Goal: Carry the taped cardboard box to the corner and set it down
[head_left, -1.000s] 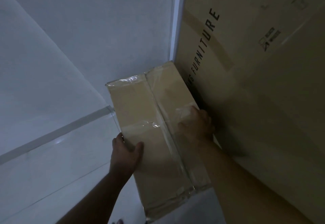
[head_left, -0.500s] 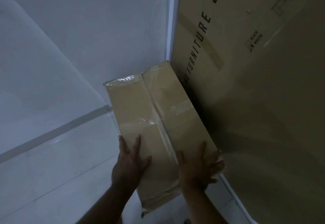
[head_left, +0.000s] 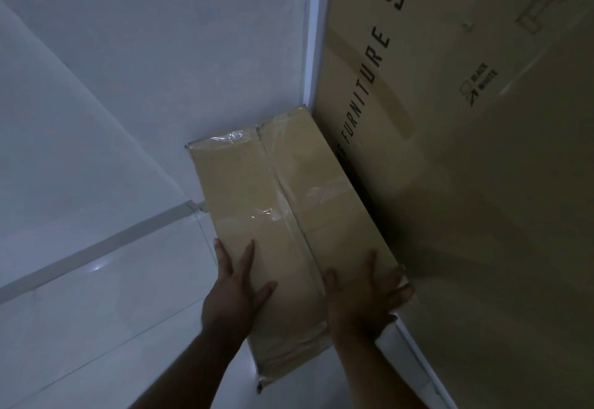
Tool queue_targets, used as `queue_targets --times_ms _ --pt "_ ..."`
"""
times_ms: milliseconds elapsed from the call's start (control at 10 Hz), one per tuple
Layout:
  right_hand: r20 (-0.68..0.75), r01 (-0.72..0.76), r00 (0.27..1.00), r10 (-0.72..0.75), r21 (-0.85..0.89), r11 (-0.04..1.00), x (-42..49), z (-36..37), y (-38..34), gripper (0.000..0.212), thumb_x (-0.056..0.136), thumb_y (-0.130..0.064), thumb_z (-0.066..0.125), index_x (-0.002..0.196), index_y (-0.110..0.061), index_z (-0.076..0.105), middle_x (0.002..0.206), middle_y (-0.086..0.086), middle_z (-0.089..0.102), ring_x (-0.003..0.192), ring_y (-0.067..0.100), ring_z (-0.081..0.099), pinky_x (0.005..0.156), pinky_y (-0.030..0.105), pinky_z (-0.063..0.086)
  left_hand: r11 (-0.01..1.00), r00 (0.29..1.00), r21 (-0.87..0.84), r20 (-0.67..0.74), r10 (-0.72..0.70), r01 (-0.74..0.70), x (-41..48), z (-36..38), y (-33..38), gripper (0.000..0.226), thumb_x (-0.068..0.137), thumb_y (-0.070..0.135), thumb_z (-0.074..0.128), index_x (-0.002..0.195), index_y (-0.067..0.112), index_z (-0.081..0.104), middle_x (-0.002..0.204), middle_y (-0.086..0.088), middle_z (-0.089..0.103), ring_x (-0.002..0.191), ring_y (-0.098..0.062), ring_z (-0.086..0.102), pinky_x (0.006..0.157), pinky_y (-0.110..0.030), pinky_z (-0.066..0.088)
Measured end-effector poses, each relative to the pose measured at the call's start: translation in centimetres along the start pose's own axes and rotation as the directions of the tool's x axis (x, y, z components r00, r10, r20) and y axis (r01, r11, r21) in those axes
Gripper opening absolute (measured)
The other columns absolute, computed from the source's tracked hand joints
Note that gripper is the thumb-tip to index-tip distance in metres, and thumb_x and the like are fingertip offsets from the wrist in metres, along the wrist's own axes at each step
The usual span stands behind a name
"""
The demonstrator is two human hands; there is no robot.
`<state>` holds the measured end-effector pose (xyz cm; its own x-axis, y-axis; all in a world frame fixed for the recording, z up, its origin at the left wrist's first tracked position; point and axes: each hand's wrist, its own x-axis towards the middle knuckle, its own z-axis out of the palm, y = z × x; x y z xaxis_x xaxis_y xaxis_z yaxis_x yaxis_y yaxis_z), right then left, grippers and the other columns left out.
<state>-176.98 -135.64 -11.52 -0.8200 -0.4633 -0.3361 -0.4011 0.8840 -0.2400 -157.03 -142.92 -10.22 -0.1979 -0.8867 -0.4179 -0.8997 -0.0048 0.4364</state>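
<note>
Two flat hands are what we find on the box, neither one closed around it. Working from the left: the tiled floor (head_left: 96,312) and wall (head_left: 144,55) are bare of other items. The left hand (head_left: 236,293) lies palm down on the box's left panel, fingers spread, its outer fingers running along the left edge; it grasps nothing. The box (head_left: 283,203) sits in the corner, its far end against the wall, its long axis running from the hands away toward that wall, so the whole of it lies ahead of both palms. A taped seam (head_left: 289,215) runs down its length between the two hands. The right hand (head_left: 363,293) is likewise open and pressed flat on the right panel, at the near right corner. Just beside the box's right flank stands a large carton (head_left: 450,167); we cannot tell whether the two touch along their full length. Both hands are level at the near end. We judge the box is down or nearly so, and any remaining move is a push along its axis.
</note>
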Motion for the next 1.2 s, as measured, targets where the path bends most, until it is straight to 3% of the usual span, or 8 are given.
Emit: queue_targets --times_ms 300,600,700,800,900,1000,1100,1200 --pt "-0.004 0.023 1.0 -0.024 -0.021 1.0 6.2 -1.7 -2.2 0.104 0.084 -0.073 0.07 0.17 -0.045 0.017 0.181 0.01 -0.006 0.166 0.048 -0.006 0.115 0.079 0.036 0.997 0.999 -0.071 -0.016 0.03 -0.031 3.4 -0.7 2.6 0.103 0.086 0.077 0.063 0.171 0.047 0.013 0.176 0.001 -0.035 0.145 -0.037 0.058 0.108 -0.048 0.056" --pt "0.027 0.004 1.0 -0.004 -0.002 1.0 6.2 -2.1 -2.4 0.104 0.086 -0.071 0.069 0.17 -0.046 0.014 0.181 0.01 -0.01 0.166 0.047 -0.012 0.117 0.081 0.03 0.998 0.997 -0.018 0.043 0.062 -0.062 3.1 -1.4 2.9 0.1 0.093 0.074 0.057 0.172 0.043 0.003 0.174 -0.008 -0.039 0.141 -0.04 0.061 0.111 -0.048 0.054" --pt "0.067 -0.001 0.998 0.001 0.008 1.0 5.9 -2.6 -2.6 0.102 0.089 -0.068 0.068 0.171 -0.045 0.012 0.181 0.012 -0.013 0.166 0.047 -0.014 0.118 0.084 0.021 0.998 0.997 -0.021 0.046 0.067 -0.066 2.5 -2.2 2.8 0.095 0.098 0.066 0.057 0.173 0.037 0.006 0.178 -0.009 -0.031 0.145 -0.04 0.058 0.113 -0.05 0.053" --pt "0.118 -0.003 0.993 0.006 -0.022 1.0 5.6 -3.7 -2.8 0.099 0.09 -0.07 0.063 0.171 -0.042 0.015 0.182 0.014 -0.012 0.166 0.047 -0.012 0.121 0.085 0.012 0.998 0.998 -0.025 0.005 0.058 -0.058 1.7 -3.0 2.7 0.087 0.101 0.059 0.058 0.172 0.027 0.019 0.182 -0.011 -0.01 0.154 -0.04 0.046 0.119 -0.053 0.049" --pt "0.162 -0.039 0.986 0.035 0.02 0.999 5.0 -4.9 -3.4 0.092 0.092 -0.065 0.061 0.171 -0.041 0.021 0.182 0.013 -0.003 0.168 0.044 -0.005 0.122 0.083 0.007 0.999 0.998 0.007 -0.02 0.052 -0.051 1.1 -4.2 2.9 0.079 0.102 0.058 0.057 0.167 0.02 0.034 0.181 -0.014 0.01 0.161 -0.041 0.032 0.121 -0.054 0.044" --pt "0.188 -0.049 0.982 0.034 0.073 0.996 3.7 -6.8 -4.0 0.082 0.094 -0.057 0.062 0.167 -0.039 0.031 0.181 0.013 0.007 0.168 0.041 0.001 0.124 0.08 0.007 0.996 0.996 0.025 -0.035 0.082 -0.081 -0.1 -5.6 3.5 0.074 0.102 0.056 0.06 0.161 0.016 0.044 0.178 -0.015 0.022 0.16 -0.04 0.033 0.12 -0.053 0.045" --pt "0.215 -0.024 0.977 -0.013 0.166 0.986 2.6 -9.6 -4.5 0.068 0.095 -0.048 0.066 0.159 -0.033 0.048 0.176 0.014 0.027 0.165 0.038 0.018 0.127 0.071 0.021 0.995 0.995 0.028 -0.036 0.092 -0.091 -1.3 -7.6 4.1 0.071 0.101 0.054 0.062 0.159 0.015 0.048 0.174 -0.013 0.028 0.16 -0.037 0.032 0.122 -0.051 0.043" --pt "0.177 -0.068 0.984 -0.006 0.411 0.909 0.7 -13.7 -6.2 0.056 0.094 -0.033 0.072 0.149 -0.023 0.063 0.159 0.015 0.055 0.143 0.037 0.056 0.113 0.053 0.05 0.993 0.993 0.041 -0.047 0.113 -0.111 -3.4 -10.5 5.2 0.067 0.101 0.052 0.062 0.157 0.016 0.051 0.172 -0.013 0.032 0.16 -0.034 0.031 0.123 -0.047 0.04"
